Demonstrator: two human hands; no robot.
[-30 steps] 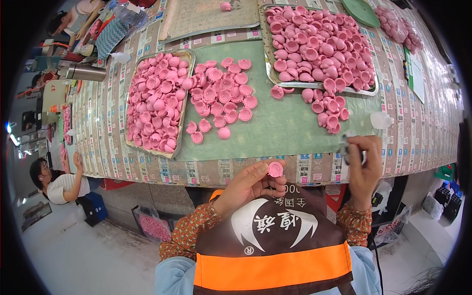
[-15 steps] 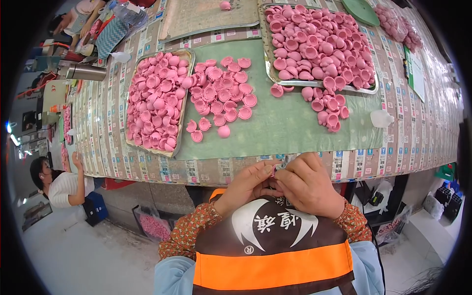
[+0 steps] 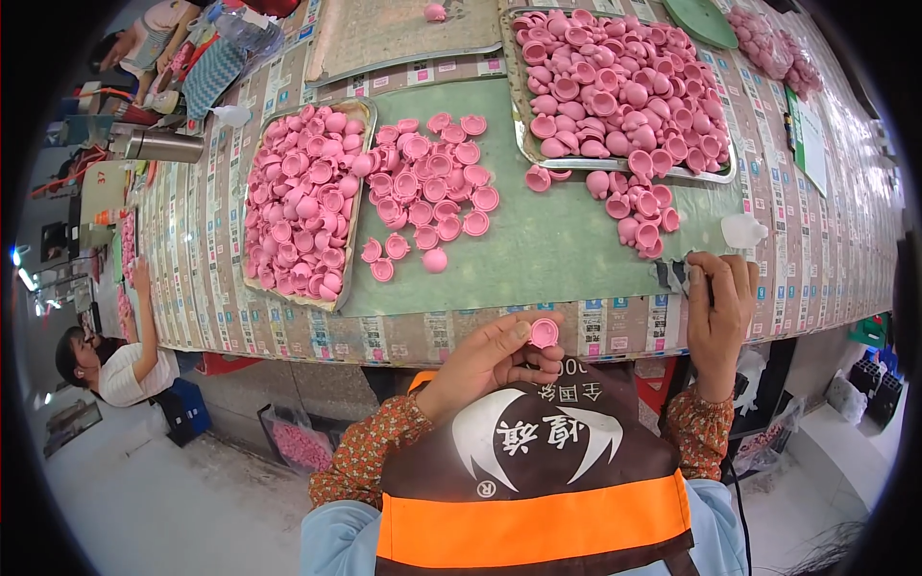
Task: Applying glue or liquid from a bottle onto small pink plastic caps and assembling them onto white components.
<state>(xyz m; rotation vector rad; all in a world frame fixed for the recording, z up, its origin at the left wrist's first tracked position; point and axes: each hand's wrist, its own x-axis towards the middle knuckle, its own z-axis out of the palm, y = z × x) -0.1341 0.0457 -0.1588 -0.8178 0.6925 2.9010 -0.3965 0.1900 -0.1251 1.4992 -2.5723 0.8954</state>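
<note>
My left hand [image 3: 495,357] is closed on a small pink cup-shaped plastic half shell [image 3: 544,333], its hollow side facing up, just in front of the table edge. Off to the right, my right hand [image 3: 720,312] reaches over the table edge with its fingers bent. At its fingertips is a small dark and grey thing [image 3: 677,274], whose kind I cannot make out. Left of centre, several loose pink half shells [image 3: 437,182] lie on the green mat [image 3: 499,259]. A smaller group of shells [image 3: 643,211] spills below the right tray.
Pink shells fill the left tray [image 3: 357,226] and the right tray [image 3: 615,165]. Behind stands a third tray [image 3: 403,43] with one shell on it. A white bottle [image 3: 741,231] lies right of my right hand. A person [image 3: 120,360] sits at far left.
My right hand has left my left hand and moved right, out over the mat's front edge. My left hand stays nearly in place, the half shell now uncovered in its fingers.
</note>
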